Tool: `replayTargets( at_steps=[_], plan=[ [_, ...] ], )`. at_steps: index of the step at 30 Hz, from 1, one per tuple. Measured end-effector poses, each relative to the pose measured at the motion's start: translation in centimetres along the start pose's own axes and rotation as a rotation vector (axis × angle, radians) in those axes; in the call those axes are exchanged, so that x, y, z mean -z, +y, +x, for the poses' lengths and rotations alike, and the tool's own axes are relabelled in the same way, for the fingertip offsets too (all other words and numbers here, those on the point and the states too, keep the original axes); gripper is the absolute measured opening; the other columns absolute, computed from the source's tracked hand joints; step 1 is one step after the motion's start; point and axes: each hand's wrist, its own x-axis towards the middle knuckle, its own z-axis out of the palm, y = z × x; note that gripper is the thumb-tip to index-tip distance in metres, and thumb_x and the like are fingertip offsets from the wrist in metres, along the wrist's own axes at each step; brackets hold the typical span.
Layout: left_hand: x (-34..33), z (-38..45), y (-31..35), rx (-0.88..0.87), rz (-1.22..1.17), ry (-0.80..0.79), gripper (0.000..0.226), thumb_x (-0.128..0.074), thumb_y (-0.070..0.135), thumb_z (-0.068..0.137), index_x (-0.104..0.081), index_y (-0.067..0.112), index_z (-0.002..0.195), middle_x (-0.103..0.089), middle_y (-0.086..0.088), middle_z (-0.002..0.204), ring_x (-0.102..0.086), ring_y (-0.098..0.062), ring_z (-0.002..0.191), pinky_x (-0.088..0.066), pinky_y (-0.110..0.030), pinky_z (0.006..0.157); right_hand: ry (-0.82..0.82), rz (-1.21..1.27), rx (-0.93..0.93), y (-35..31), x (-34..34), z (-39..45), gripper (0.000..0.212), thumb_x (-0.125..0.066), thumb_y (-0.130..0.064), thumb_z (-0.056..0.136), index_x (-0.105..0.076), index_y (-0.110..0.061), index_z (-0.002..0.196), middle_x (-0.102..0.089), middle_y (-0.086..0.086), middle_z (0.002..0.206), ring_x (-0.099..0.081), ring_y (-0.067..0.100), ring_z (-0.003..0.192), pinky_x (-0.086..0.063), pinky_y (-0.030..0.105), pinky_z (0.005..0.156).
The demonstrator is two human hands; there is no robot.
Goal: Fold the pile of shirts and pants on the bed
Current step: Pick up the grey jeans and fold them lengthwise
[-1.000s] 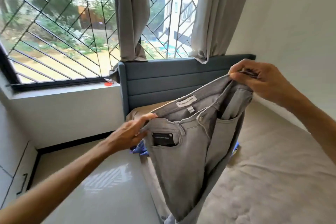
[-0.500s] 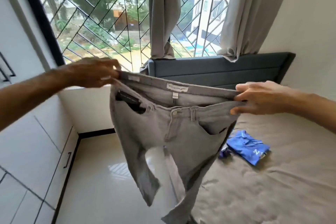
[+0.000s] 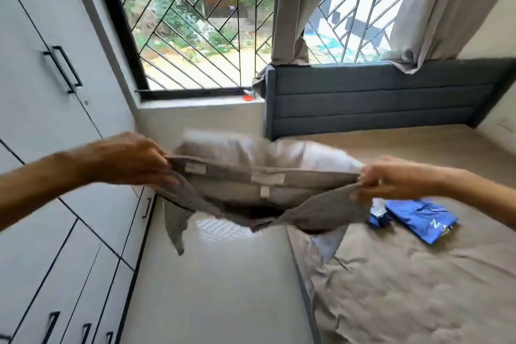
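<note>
A white wardrobe [image 3: 42, 148] with black bar handles fills the left side, and a pale glossy floor [image 3: 212, 288] runs between it and the bed [image 3: 418, 301], which has a wrinkled tan sheet. Behind stands a window [image 3: 201, 22] with a diagonal black grille, grey curtains [image 3: 293, 8] hanging over it, and below it the bed's dark grey padded headboard [image 3: 377, 98]. A small red object [image 3: 248, 97] sits on the sill. A folded blue shirt [image 3: 421, 219] lies on the sheet just below the right hand [image 3: 391, 180]. The grey jeans [image 3: 259, 190] hang in the air over the bed's near edge and the floor, stretched between the two hands: the left hand [image 3: 131, 159] grips one end of the waistband, the right hand pinches the other. The waistband runs roughly level from left to right, with white labels showing inside it. The fabric is motion-blurred; part billows up behind the waistband, and a strip dangles below the left hand
</note>
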Motion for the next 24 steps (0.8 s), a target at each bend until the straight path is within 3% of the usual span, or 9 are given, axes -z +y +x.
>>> replayTargets(
  at_steps=[3, 5, 7, 9, 12, 15, 17, 20, 24],
  plan=[
    [0.3, -1.2, -1.6, 0.114, -0.453, 0.057, 0.032, -0.055, 0.054, 0.102, -0.079, 0.034, 0.095, -0.064, 0.011, 0.096, -0.069, -0.011, 0.079, -0.058, -0.028, 0.064, 0.196, 0.270, 0.025, 1.1, 3.6, -0.1, 0.039, -0.062, -0.071, 0.087, -0.067, -0.038, 0.067, -0.055, -0.013, 0.074, -0.054, 0.004, 0.068, -0.044, 0.024, 0.066],
    [1.3, -0.7, -2.2, 0.159, -0.562, 0.149, 0.022, -0.067, 0.044, 0.097, -0.082, 0.029, 0.095, -0.065, 0.006, 0.101, -0.070, -0.020, 0.085, -0.058, -0.037, 0.066, 0.256, 0.488, 0.002, 1.2, 6.1, 0.1, 0.037, -0.079, -0.055, 0.085, -0.074, -0.021, 0.072, -0.063, -0.005, 0.083, -0.063, 0.014, 0.082, -0.046, 0.031, 0.078],
    [1.1, -0.1, -3.1, 0.309, -0.731, 0.296, 0.023, -0.075, 0.040, 0.092, -0.084, 0.019, 0.094, -0.070, -0.009, 0.093, -0.071, -0.026, 0.082, -0.059, -0.044, 0.065, 0.403, 0.758, -0.076, 1.8, 7.2, 1.3, 0.044, -0.082, -0.031, 0.088, -0.067, 0.010, 0.084, -0.063, 0.021, 0.093, -0.066, 0.032, 0.096, -0.039, 0.039, 0.076],
    [-0.1, 0.8, -4.1, 0.603, -0.967, 0.383, 0.024, -0.080, 0.038, 0.089, -0.083, 0.015, 0.095, -0.074, -0.021, 0.093, -0.072, -0.025, 0.083, -0.061, -0.040, 0.069, 0.529, 0.921, -0.160, 2.2, 6.2, 4.7, 0.054, -0.082, -0.035, 0.085, -0.054, 0.011, 0.080, -0.050, 0.019, 0.081, -0.048, 0.029, 0.072, -0.027, 0.042, 0.065],
    [-4.8, 3.7, -4.3, 0.831, -1.061, 0.174, 0.045, -0.080, 0.061, 0.079, -0.082, 0.019, 0.093, -0.074, -0.010, 0.079, -0.065, -0.016, 0.071, -0.053, -0.031, 0.064, 0.434, 0.819, -0.339, 3.5, 1.9, 12.4, 0.038, -0.077, -0.043, 0.089, -0.060, -0.014, 0.069, -0.049, 0.004, 0.064, -0.046, 0.015, 0.065, -0.036, 0.030, 0.055],
    [-9.2, 5.8, -2.2, 0.873, -1.057, 0.027, 0.027, -0.079, 0.038, 0.092, -0.077, 0.025, 0.069, -0.063, 0.011, 0.057, -0.056, -0.007, 0.056, -0.046, -0.019, 0.052, 0.301, 0.807, -0.454, 3.7, -2.0, 16.2, 0.036, -0.069, -0.029, 0.097, -0.062, -0.012, 0.066, -0.055, 0.004, 0.064, -0.058, 0.020, 0.061, -0.060, 0.033, 0.058],
    [-10.9, 6.5, -0.2, 0.892, -1.153, 0.041, 0.034, -0.075, 0.029, 0.096, -0.071, 0.015, 0.065, -0.055, 0.008, 0.056, -0.050, -0.010, 0.055, -0.043, -0.020, 0.050, 0.245, 0.783, -0.450, 3.1, -3.9, 15.9, 0.037, -0.065, -0.028, 0.100, -0.064, -0.005, 0.070, -0.059, 0.009, 0.066, -0.066, 0.026, 0.061, -0.065, 0.047, 0.069],
    [-10.9, 6.9, 3.9, 0.995, -1.350, 0.174, 0.034, -0.070, 0.021, 0.099, -0.069, -0.006, 0.078, -0.062, -0.011, 0.066, -0.058, -0.018, 0.064, -0.056, -0.025, 0.056, 0.330, 0.772, -0.445, 1.8, -6.0, 14.2, 0.039, -0.063, -0.031, 0.100, -0.064, -0.010, 0.066, -0.058, 0.005, 0.060, -0.069, 0.029, 0.058, -0.062, 0.057, 0.066],
    [-9.3, 8.5, 12.3, 1.018, -1.510, 0.344, 0.034, -0.067, 0.027, 0.100, -0.075, 0.000, 0.080, -0.078, -0.016, 0.081, -0.075, -0.025, 0.075, -0.065, -0.043, 0.077, 0.482, 0.890, -0.334, -3.3, -7.9, 11.6, 0.045, -0.068, -0.030, 0.099, -0.056, -0.013, 0.059, -0.057, 0.001, 0.054, -0.065, 0.018, 0.054, -0.062, 0.052, 0.059]
  ],
)
